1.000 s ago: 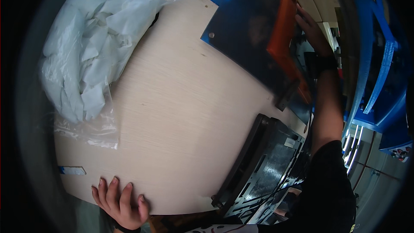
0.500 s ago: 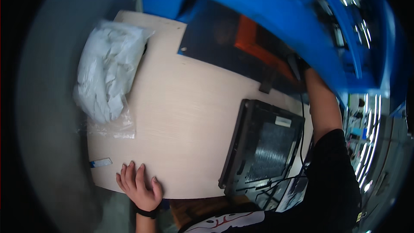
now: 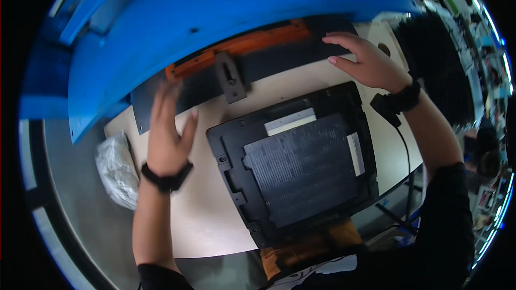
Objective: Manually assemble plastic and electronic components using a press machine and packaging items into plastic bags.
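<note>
My left hand (image 3: 169, 137) is raised near the left end of an orange bar (image 3: 263, 38), fingers apart and slightly blurred, holding nothing. My right hand (image 3: 371, 64) hangs over the right part of a dark plate (image 3: 322, 40), thumb and fingers parted, also with nothing in it. Between my arms a black rectangular plastic frame (image 3: 224, 142) lies on the pale tabletop. A dark ribbed panel (image 3: 301, 174) sits inside it, bordered by white strips. Beyond the frame, a grey slotted clamp (image 3: 231, 79) juts from the orange bar over the dark plate.
A large blue machine body (image 3: 204, 32) overhangs the far side of the table (image 3: 199, 215). A clear bag of white pieces (image 3: 117, 172) rests at the left edge. A dark stack (image 3: 435, 64) stands at the right. A black cable (image 3: 407, 166) hangs from my right wrist.
My view has turned toward the right. My left hand has risen from the tabletop near the front edge toward the orange bar. My right hand has come into view over the dark plate.
</note>
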Action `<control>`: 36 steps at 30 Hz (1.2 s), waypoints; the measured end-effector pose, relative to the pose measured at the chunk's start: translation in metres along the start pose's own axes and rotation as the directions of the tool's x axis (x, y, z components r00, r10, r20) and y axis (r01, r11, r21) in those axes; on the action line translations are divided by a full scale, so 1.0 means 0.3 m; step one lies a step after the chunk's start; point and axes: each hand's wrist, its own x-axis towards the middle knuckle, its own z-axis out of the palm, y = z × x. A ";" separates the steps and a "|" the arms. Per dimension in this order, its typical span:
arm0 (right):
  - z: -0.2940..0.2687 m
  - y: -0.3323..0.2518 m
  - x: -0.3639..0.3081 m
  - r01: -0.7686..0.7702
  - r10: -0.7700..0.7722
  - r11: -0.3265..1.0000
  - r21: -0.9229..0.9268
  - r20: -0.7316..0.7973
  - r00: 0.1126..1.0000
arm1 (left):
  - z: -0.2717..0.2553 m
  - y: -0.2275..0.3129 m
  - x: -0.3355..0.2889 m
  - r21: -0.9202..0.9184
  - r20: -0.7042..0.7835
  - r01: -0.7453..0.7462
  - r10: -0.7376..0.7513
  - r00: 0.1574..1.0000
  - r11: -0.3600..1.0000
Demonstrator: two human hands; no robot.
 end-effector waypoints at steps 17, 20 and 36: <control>0.154 0.284 -0.103 -0.151 0.418 0.086 0.985 0.102 0.903 | 0.148 -0.081 0.294 0.290 0.006 0.095 -0.101 0.995 0.952; 0.189 0.262 -0.100 -0.041 0.382 0.446 0.894 -0.149 0.912 | 0.142 -0.048 0.306 0.332 0.013 0.120 -0.132 0.991 0.935; 0.197 0.217 -0.133 -0.047 0.286 0.527 0.848 -0.125 0.950 | 0.030 -0.247 0.338 0.281 0.192 -0.079 0.025 0.981 0.956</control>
